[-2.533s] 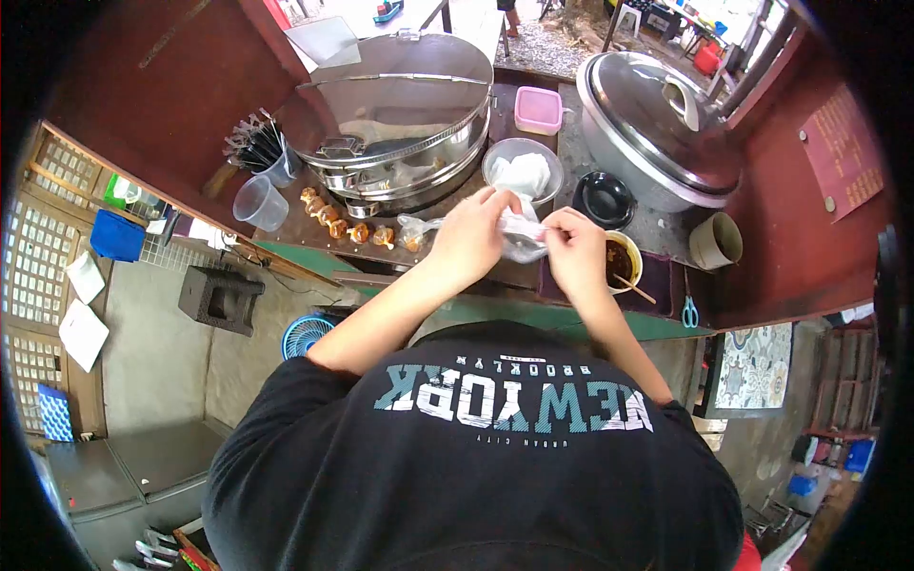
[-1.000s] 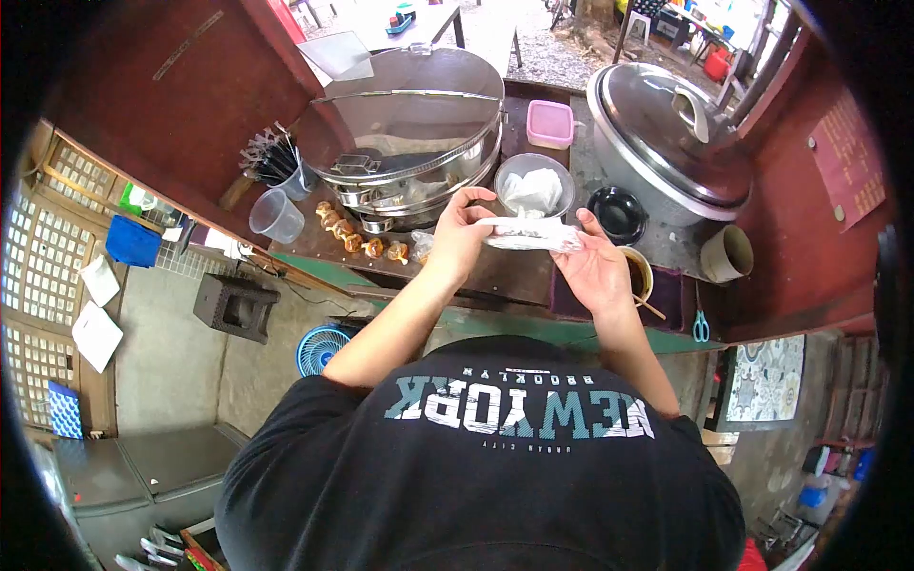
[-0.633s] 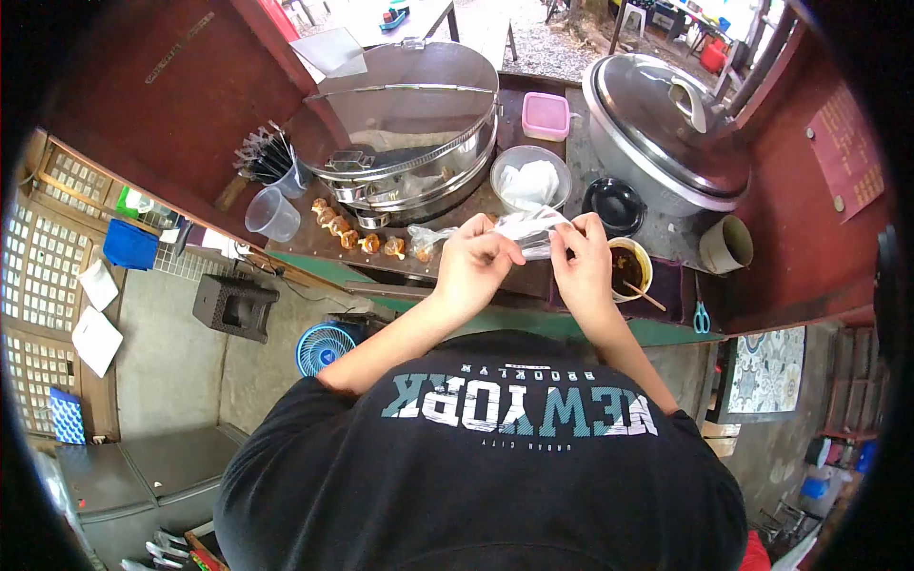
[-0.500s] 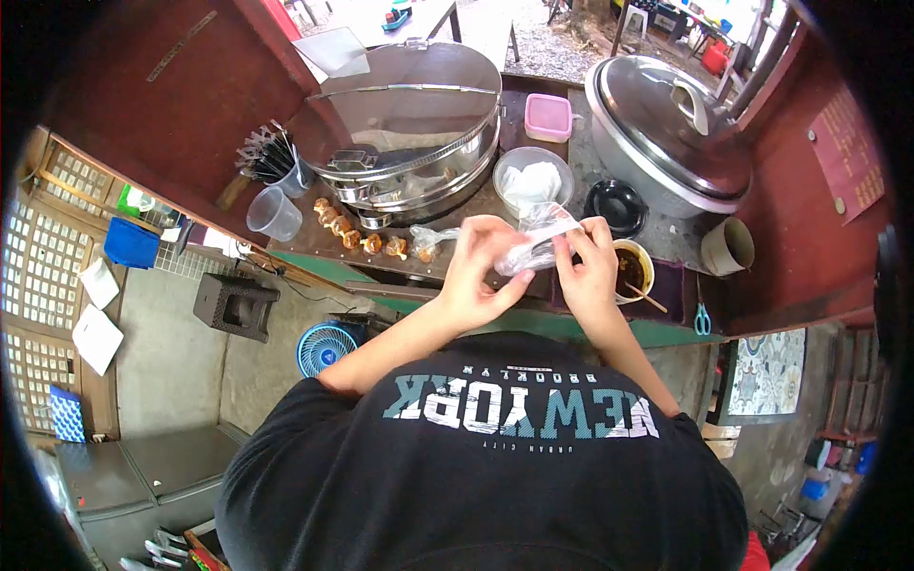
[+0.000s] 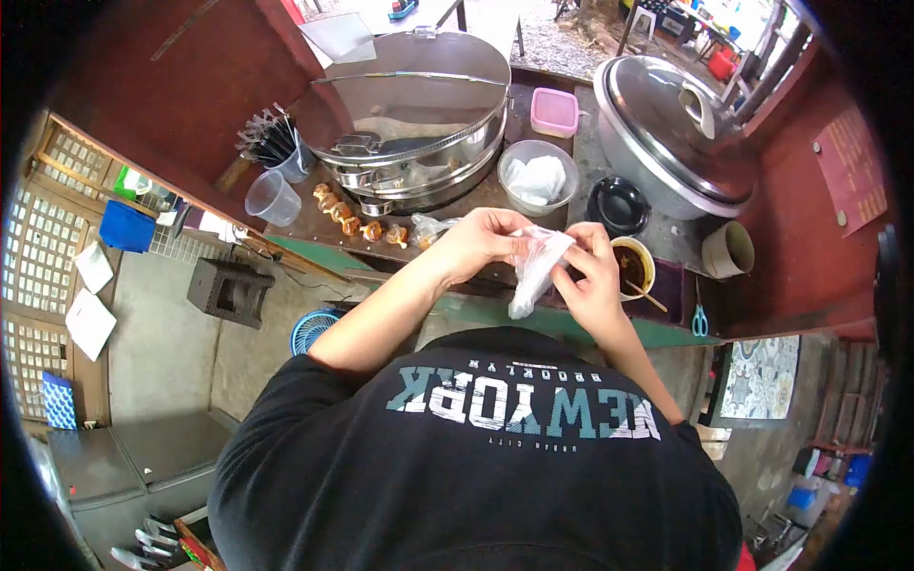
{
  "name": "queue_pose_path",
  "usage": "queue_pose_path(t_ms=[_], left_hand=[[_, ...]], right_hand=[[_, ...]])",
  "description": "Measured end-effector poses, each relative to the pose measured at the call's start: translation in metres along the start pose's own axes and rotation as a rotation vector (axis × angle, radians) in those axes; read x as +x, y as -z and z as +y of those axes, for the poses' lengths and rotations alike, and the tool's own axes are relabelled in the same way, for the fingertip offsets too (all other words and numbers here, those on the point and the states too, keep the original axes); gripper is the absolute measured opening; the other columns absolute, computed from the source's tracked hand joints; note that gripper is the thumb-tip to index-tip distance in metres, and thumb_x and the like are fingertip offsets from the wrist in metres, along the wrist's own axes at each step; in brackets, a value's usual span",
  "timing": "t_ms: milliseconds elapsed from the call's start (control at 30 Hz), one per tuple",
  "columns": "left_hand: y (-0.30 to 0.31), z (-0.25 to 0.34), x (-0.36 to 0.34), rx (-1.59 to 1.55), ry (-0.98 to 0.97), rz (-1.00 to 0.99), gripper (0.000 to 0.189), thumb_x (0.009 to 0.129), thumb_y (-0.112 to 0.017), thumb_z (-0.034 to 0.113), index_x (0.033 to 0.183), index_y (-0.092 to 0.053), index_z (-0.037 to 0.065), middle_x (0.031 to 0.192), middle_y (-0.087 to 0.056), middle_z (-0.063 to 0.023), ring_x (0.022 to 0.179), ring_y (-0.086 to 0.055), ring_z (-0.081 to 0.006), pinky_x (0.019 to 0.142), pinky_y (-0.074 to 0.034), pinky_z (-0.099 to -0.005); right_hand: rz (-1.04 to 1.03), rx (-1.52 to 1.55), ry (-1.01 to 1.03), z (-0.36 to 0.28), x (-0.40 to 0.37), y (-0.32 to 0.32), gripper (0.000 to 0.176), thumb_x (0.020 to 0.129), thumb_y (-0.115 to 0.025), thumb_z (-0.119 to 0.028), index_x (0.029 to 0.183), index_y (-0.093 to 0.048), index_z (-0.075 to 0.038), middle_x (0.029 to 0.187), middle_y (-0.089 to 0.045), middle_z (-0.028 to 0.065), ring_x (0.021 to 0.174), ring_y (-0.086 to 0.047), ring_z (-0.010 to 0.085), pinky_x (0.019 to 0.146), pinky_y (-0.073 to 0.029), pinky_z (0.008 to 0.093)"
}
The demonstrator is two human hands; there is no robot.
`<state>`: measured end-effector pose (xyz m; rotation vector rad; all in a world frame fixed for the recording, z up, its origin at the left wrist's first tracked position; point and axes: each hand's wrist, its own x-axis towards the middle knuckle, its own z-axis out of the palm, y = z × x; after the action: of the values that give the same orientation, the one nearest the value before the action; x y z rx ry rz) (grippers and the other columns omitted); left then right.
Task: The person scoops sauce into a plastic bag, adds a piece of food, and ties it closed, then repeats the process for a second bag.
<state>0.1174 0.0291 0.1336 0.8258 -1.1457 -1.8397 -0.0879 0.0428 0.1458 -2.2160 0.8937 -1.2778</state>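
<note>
A clear, crumpled plastic bag (image 5: 533, 276) hangs between my two hands above the counter's front edge. My left hand (image 5: 476, 246) pinches the bag's upper left side, and my right hand (image 5: 592, 274) pinches its upper right side. The bottom of the bag dangles toward my chest; I cannot make out anything inside it. Just beyond my fingers stands a clear round tub (image 5: 539, 178) with white plastic in it. Close to the right hand is a white cup of dark sauce (image 5: 632, 266) with a wooden stick leaning in it.
A large steel steamer (image 5: 419, 124) stands at the back left, a big lidded pot (image 5: 671, 133) at the right. Small knotted bags (image 5: 371, 231) line the front left. A black bowl (image 5: 619, 206), pink box (image 5: 555, 111), clear cup (image 5: 273, 198) and blue scissors (image 5: 701, 321) lie around.
The bag has turned from lying sideways between my hands to hanging downward. My left hand has closed in on its upper side, and the view has shifted slightly.
</note>
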Motion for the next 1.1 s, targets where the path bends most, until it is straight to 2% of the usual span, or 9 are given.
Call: queue_pose_path(t_ms=[133,267,367,533,600,700,800,933,1100], left_hand=[[-0.005,0.004,0.001,0.16,-0.067,0.21,0.019,0.076,-0.07,0.006,0.093,-0.065,-0.001,0.083,-0.066,-0.0043,0.074,-0.06,-0.0102,0.07,-0.049,-0.0246],[-0.007,0.003,0.001,0.231,-0.039,0.158,0.02,0.075,-0.069,0.004,0.094,-0.065,0.0,0.084,-0.066,-0.0045,0.076,-0.061,-0.0099,0.072,-0.048,-0.0241],[-0.015,-0.011,0.007,0.11,-0.085,0.127,0.019,0.079,-0.067,0.006,0.097,-0.064,0.0,0.085,-0.066,-0.0052,0.073,-0.061,-0.0107,0.068,-0.049,-0.0243],[-0.022,-0.049,0.021,-0.468,-0.131,0.004,0.026,0.079,-0.067,0.008,0.104,-0.061,0.006,0.093,-0.065,-0.0037,0.084,-0.063,-0.0134,0.075,-0.051,-0.0276],[-0.027,-0.054,0.022,-0.558,-0.147,0.013,0.028,0.079,-0.067,0.009,0.105,-0.06,0.006,0.096,-0.064,-0.0049,0.089,-0.062,-0.0144,0.078,-0.051,-0.0287],[-0.026,-0.054,0.024,-0.562,-0.139,0.089,0.028,0.079,-0.067,0.01,0.106,-0.059,0.006,0.099,-0.064,-0.0059,0.092,-0.062,-0.0159,0.081,-0.051,-0.0303],[-0.025,-0.054,0.028,-0.519,-0.199,0.142,0.028,0.08,-0.067,0.01,0.106,-0.059,0.006,0.1,-0.063,-0.0064,0.092,-0.061,-0.0169,0.083,-0.05,-0.0315],[-0.031,-0.052,0.03,-0.557,-0.19,0.258,0.029,0.084,-0.062,0.014,0.111,-0.056,0.004,0.102,-0.063,-0.0099,0.093,-0.061,-0.0202,0.083,-0.05,-0.0332],[-0.038,-0.048,0.03,-0.585,-0.208,0.216,0.022,0.086,-0.062,0.016,0.105,-0.059,0.006,0.098,-0.063,-0.0065,0.088,-0.061,-0.0174,0.078,-0.051,-0.0305]], right_hand=[[0.157,0.087,-0.201,-0.001,-0.004,0.001,0.014,0.069,-0.07,-0.002,0.082,-0.064,-0.005,0.101,-0.049,0.0061,0.081,-0.049,0.0151,0.07,-0.042,0.0261],[0.094,0.577,-0.357,0.001,-0.006,-0.006,0.028,0.073,-0.07,-0.001,0.098,-0.06,-0.006,0.107,-0.051,0.006,0.094,-0.053,0.0146,0.078,-0.044,0.0267],[-0.004,0.45,-0.29,-0.007,-0.002,-0.007,0.042,0.072,-0.072,-0.003,0.111,-0.056,-0.004,0.115,-0.053,0.0085,0.107,-0.053,0.0187,0.089,-0.044,0.0312],[-0.068,0.187,-0.244,-0.016,0.002,-0.018,0.051,0.07,-0.074,-0.009,0.116,-0.053,-0.007,0.127,-0.048,0.0144,0.116,-0.05,0.028,0.098,-0.039,0.036],[-0.01,0.256,-0.287,-0.017,0.001,-0.02,0.046,0.072,-0.073,-0.014,0.114,-0.054,-0.007,0.123,-0.049,0.0143,0.114,-0.049,0.0308,0.096,-0.039,0.038],[0.068,-0.096,-0.229,-0.028,0.003,-0.005,0.039,0.071,-0.072,-0.018,0.106,-0.056,-0.007,0.113,-0.05,0.0132,0.106,-0.048,0.0318,0.091,-0.038,0.0406],[-0.032,-0.338,-0.147,-0.034,-0.002,0.002,0.035,0.069,-0.073,-0.019,0.098,-0.058,-0.008,0.105,-0.049,0.0113,0.1,-0.046,0.0304,0.086,-0.036,0.0408],[-0.173,-0.352,-0.089,-0.034,-0.012,-0.009,0.028,0.072,-0.069,-0.018,0.097,-0.059,-0.009,0.101,-0.052,0.0083,0.1,-0.047,0.0261,0.084,-0.034,0.0392],[-0.048,-0.476,-0.065,-0.033,-0.015,-0.011,0.025,0.073,-0.067,-0.016,0.095,-0.06,-0.009,0.097,-0.055,0.0078,0.093,-0.052,0.0251,0.08,-0.037,0.0386]])
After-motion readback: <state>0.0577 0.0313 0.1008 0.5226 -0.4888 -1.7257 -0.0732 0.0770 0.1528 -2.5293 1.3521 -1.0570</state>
